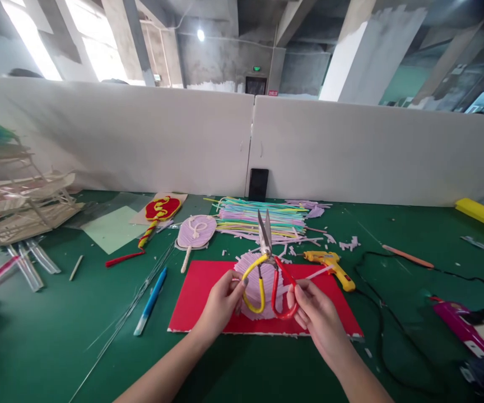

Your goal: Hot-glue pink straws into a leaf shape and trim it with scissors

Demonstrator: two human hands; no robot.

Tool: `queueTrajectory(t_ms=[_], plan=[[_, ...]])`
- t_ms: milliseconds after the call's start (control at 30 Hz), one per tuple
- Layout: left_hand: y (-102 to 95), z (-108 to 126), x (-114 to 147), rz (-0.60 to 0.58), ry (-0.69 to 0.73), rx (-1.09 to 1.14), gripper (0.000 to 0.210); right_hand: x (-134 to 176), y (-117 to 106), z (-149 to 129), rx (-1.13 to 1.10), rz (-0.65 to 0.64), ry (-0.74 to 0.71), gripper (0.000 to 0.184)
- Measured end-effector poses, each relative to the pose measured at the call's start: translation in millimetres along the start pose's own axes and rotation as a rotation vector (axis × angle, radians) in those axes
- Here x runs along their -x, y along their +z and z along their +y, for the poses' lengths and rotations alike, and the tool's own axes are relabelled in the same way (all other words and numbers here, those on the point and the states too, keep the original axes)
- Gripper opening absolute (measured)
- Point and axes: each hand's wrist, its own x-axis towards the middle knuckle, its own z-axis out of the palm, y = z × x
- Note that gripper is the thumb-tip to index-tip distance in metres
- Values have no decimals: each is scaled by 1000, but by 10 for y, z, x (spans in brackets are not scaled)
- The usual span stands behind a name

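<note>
My left hand grips the yellow handle loop of a pair of scissors, and my right hand grips the red loop. The blades point up and away from me, slightly apart. Under the scissors a round piece of lilac strips lies on a red board. A thin pale lilac strip sticks out by my right hand; whether the fingers pinch it too I cannot tell. To the right, a yellow hot glue gun rests on the board's far edge.
Pastel strips lie behind the board. To its left are a lilac fan shape, a red-and-yellow fan, a blue pen and thin wires. On the right are a black cable and a purple power strip.
</note>
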Motion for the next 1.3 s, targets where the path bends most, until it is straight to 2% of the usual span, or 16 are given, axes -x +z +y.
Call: queueTrajectory(t_ms=[167, 267, 333, 467, 567, 667, 733, 767, 833, 900, 967, 1067, 1200, 1300], plan=[[115, 173, -18, -119, -7, -42, 37, 22, -45, -204, -49, -75, 60, 37], [250, 232, -80, -158, 6, -86, 33, -66, -60, -319, 62, -55, 73, 31], [322, 205, -127, -154, 25, -125, 30, -151, -73, -354, 149, -90, 58, 33], [326, 89, -145, -75, 70, -257, 19, -292, -107, -302, 211, -176, 49, 27], [225, 66, -119, -16, 103, -347, 18, -317, -116, -206, 107, -266, 107, 25], [109, 100, -144, 136, 194, -453, 26, -316, -116, -106, -34, -316, 198, 25], [39, 114, -196, 270, 228, -501, 28, -346, -121, -39, -79, -252, 169, 24], [5, 113, -226, 335, 198, -498, 29, -375, -127, -4, -82, -200, 123, 25], [-62, 94, -282, 443, 73, -474, 30, -452, -141, 69, -73, -88, 23, 29], [-122, 63, -321, 499, -63, -459, 31, -527, -159, 140, -69, -1, -6, 33], [-165, 37, -340, 495, -133, -477, 30, -578, -179, 203, -73, 62, 20, 33], [-173, 30, -351, 454, -151, -483, 29, -605, -212, 264, -51, 111, 29, 32], [-121, 85, -364, 403, -115, -250, 31, -612, -245, 275, -6, 82, -5, 32], [-94, 130, -364, 398, -148, 42, 46, -623, -249, 258, -4, 95, -24, 33]])
